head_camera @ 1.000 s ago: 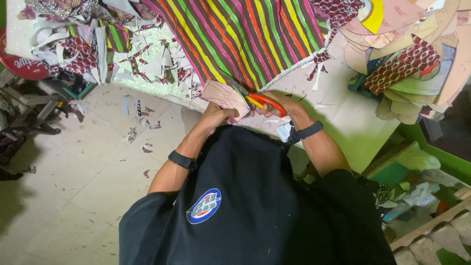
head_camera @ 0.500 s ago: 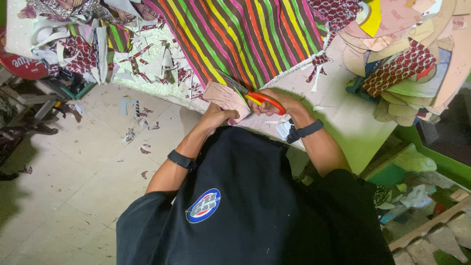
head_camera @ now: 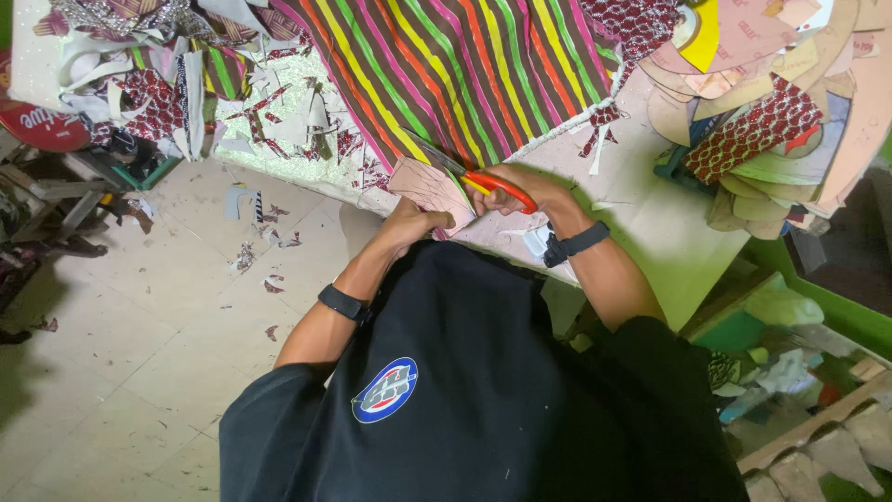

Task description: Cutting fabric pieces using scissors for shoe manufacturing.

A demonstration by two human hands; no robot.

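The left hand (head_camera: pixel 415 223) sits just left of the frame's centre, fingers curled and pinching a pinkish pattern piece (head_camera: pixel 429 189) at its lower edge. The right hand (head_camera: pixel 522 192), just beside it, is wrapped around the red handles of the scissors (head_camera: pixel 469 177); the fingers hide most of the handle loops. The grey blades run up and left over the piece's top edge and onto the striped cloth (head_camera: pixel 465 70) — whether they are parted or shut is hard to make out, as they are thin and dark against the stripes.

Both wrists carry dark bands. The person's black shirt (head_camera: pixel 483 390) fills the lower middle and covers the near edge of the table (head_camera: pixel 650 223). The cloth is cut off by the top of the frame. Upper right, a heap of card shapes (head_camera: pixel 771 102) overlaps so that single pieces blur together. Upper left — scraps (head_camera: pixel 186 84), tangled and indistinct.
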